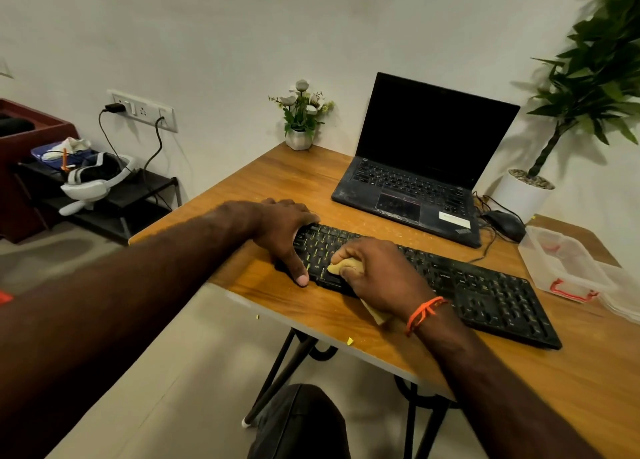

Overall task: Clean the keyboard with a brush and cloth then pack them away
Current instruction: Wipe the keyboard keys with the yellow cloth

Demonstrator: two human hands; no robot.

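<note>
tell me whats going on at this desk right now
A person is cleaning a black keyboard on a wooden table. The left hand grips the keyboard's left end to steady it, while the right hand holds a wooden-handled brush against the keys near that same end. An open laptop with a dark screen sits behind, and a clear plastic container waits at the right. No cloth is visible.

Open laptop [420,167], mouse [506,223], flower pot [300,137] on desk [294,174]
</note>
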